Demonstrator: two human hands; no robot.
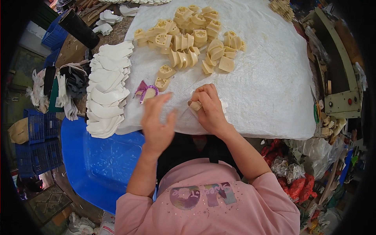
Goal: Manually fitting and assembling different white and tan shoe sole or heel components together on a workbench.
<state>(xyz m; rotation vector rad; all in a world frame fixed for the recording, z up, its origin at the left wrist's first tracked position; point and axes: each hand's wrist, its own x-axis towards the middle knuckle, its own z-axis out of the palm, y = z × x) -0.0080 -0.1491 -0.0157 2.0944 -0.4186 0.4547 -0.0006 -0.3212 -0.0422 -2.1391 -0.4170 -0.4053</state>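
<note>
My left hand [157,123] is raised over the near edge of the white-covered table, its fingers apart and blurred by motion, nothing seen in it. To its right, my right hand [212,109] rests low over the sheet with its fingers curled in. Whatever those fingers hold is mostly hidden; bits of white show beside them. A small purple ribbon [150,91] lies just beyond my left hand. Past it, cream-coloured moulded pieces [184,58] with hollowed ends sit in a loose heap, two of them nearest at the front.
Curved white pieces [107,96] are stacked in a long row along the table's left side. Below it stands a large blue tub [103,156]. A black cylinder [78,29] leans at the far left. At right are scissors [315,111] and a grey metal frame [340,74].
</note>
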